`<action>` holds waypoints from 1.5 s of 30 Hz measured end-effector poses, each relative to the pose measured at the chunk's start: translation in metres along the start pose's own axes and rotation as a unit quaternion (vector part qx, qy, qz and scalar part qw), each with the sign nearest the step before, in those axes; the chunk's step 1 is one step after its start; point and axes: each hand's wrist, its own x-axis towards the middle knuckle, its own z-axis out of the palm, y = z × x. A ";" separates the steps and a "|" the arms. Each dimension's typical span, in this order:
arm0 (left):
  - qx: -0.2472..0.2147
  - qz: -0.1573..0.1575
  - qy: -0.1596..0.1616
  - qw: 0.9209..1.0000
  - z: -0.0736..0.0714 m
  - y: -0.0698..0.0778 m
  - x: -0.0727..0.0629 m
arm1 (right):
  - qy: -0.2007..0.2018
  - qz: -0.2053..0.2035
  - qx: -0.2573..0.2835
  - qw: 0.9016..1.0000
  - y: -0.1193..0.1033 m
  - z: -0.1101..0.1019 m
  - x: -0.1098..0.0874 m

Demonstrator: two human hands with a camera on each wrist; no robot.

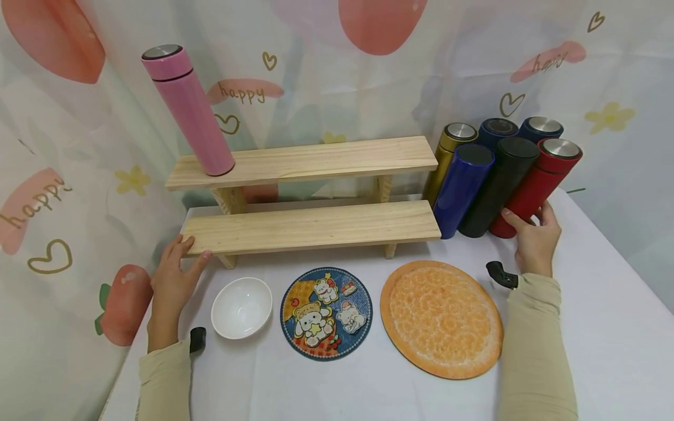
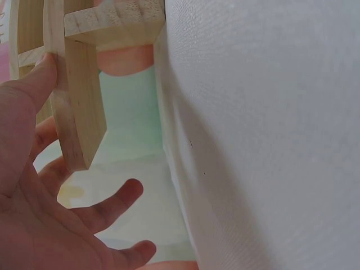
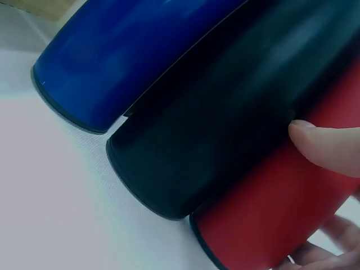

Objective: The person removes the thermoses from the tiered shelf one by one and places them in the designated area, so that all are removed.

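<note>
My left hand (image 1: pixel 174 280) rests at the left end of the lower board of a two-tier wooden shelf (image 1: pixel 316 227). Its thumb touches the front upper edge, and in the left wrist view the other fingers (image 2: pixel 115 207) spread around the board's end. On the right, my right hand (image 1: pixel 536 240) grips a red thermos flask (image 1: pixel 538 187) low on its body, thumb across the front and fingers round the far side. Right beside it stand a black thermos (image 1: pixel 497 187) and a blue thermos (image 1: pixel 463 190). A pink thermos (image 1: pixel 195 111) stands on the upper board's left end.
Behind the front flasks are a gold thermos (image 1: pixel 441 158) and two dark blue ones, mostly hidden. Before the shelf lie a white bowl (image 1: pixel 242 308), a cartoon-printed round mat (image 1: pixel 326 314) and an orange round mat (image 1: pixel 441 318). A printed curtain (image 1: pixel 337 88) hangs behind.
</note>
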 end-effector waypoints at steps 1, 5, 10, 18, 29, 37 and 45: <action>0.000 0.000 0.001 1.000 0.000 0.000 0.000 | 0.004 0.004 -0.001 1.000 0.000 0.001 -0.001; 0.002 0.002 0.000 1.000 0.000 -0.001 0.001 | 0.023 0.022 -0.009 0.999 -0.002 0.004 -0.003; 0.004 0.003 -0.002 1.000 0.000 -0.002 0.001 | 0.038 0.015 -0.023 0.999 -0.011 0.007 -0.009; 0.000 0.003 -0.002 1.000 0.000 -0.002 0.000 | 0.045 -0.042 -0.003 0.998 -0.041 0.013 -0.023; -0.004 -0.008 -0.005 1.000 0.000 -0.003 -0.001 | 0.057 -0.114 0.071 0.989 -0.084 0.030 -0.047; -0.009 0.001 0.001 1.000 0.000 -0.002 0.000 | 0.084 -0.177 0.132 0.972 -0.098 0.046 -0.060; -0.009 0.000 -0.004 1.000 0.001 -0.002 0.000 | 0.104 -0.264 0.200 0.938 -0.109 0.072 -0.081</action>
